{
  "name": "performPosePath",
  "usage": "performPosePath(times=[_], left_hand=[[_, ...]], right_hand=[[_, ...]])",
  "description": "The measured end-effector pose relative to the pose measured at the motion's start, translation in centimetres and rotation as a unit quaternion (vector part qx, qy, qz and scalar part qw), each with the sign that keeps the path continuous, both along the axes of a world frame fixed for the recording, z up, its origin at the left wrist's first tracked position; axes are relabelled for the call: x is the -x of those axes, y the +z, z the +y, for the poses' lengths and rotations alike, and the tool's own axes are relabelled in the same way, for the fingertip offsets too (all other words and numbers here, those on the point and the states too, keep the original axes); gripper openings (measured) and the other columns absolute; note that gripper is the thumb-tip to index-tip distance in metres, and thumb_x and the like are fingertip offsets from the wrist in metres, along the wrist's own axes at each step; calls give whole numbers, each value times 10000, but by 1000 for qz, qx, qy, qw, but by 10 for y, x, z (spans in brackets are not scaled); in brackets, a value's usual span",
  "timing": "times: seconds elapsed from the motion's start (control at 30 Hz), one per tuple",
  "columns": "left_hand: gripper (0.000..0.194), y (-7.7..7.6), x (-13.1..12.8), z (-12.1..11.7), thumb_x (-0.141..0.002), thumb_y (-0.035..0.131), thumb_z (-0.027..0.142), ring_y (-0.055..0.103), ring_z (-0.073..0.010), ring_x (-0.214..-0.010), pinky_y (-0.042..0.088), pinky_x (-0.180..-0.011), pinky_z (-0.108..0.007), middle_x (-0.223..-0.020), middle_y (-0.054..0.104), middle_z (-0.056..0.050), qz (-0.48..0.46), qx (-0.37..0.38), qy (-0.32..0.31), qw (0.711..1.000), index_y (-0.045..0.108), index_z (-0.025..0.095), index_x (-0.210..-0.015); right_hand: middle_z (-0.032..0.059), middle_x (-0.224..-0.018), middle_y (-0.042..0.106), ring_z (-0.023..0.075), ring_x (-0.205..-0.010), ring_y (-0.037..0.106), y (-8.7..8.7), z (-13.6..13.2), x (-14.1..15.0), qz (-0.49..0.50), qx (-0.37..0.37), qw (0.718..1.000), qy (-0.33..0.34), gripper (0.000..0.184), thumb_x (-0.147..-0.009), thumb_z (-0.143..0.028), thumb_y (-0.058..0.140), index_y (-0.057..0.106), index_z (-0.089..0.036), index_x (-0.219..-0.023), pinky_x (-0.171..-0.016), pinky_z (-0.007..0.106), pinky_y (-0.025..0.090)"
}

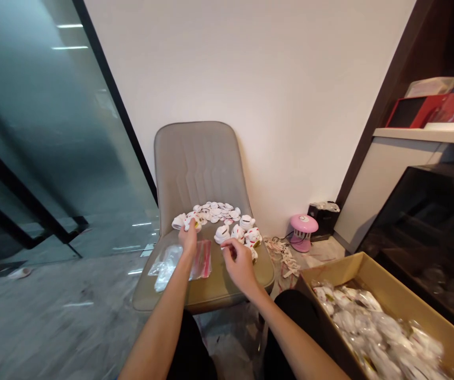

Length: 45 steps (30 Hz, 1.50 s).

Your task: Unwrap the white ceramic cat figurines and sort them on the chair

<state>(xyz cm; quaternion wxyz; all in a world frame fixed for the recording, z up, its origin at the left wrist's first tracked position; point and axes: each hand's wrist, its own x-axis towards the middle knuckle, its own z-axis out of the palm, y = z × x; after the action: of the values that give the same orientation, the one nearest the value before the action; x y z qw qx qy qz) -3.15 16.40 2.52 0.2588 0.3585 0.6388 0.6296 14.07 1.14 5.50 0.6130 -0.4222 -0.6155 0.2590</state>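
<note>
My left hand [188, 241] is closed around a small white cat figurine [190, 221] with red and yellow marks, above the chair seat. Another white figurine [178, 221] lies just left of it. My right hand [239, 262] has its thumb and fingers curled together in front of a group of white figurines [246, 221], some with dark slots; whatever it may pinch is hidden. Behind them many white round discs [216, 211] are spread in a heap. Clear plastic bags [168, 264] with red-striped edges [202, 259] lie partly under my left forearm.
The grey padded chair [199, 153] stands against a wall. At right, a cardboard box [343, 268] holds many bagged white figurines [383, 327]. A pink lamp-like device [303, 224], a black box [323, 220] and paper strips [284, 257] are on the floor.
</note>
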Motion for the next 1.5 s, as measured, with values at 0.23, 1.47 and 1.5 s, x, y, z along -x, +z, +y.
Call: performPosePath(times=[0.23, 1.47, 1.5], left_hand=[[432, -13, -13, 24, -651, 749, 474, 646, -319, -1004, 471, -939, -442, -977, 691, -126, 186, 18, -3, 982, 603, 176, -928], [376, -18, 17, 19, -878, 525, 152, 593, -293, -1074, 468, -897, -394, -1220, 527, -178, 519, 28, -7, 854, 531, 134, -1254], [381, -19, 18, 20, -881, 525, 159, 595, -292, -1072, 470, -904, -396, -1220, 528, -178, 507, 19, -9, 862, 530, 134, -1261]], right_hand=[[-6, -758, 652, 152, -664, 580, 3, 0, -1, -7, -5, 1000, -3, 180, -888, -162, 490, 665, -202, -883, -645, 253, 424], [-16, -680, 607, 153, -607, 536, -8, 12, 6, -40, 9, 999, -12, 216, -911, -192, 476, 689, -202, -876, -592, 254, 361], [-15, -680, 608, 155, -608, 537, -8, 12, 6, -42, 7, 999, -11, 217, -912, -192, 474, 687, -204, -874, -593, 254, 362]])
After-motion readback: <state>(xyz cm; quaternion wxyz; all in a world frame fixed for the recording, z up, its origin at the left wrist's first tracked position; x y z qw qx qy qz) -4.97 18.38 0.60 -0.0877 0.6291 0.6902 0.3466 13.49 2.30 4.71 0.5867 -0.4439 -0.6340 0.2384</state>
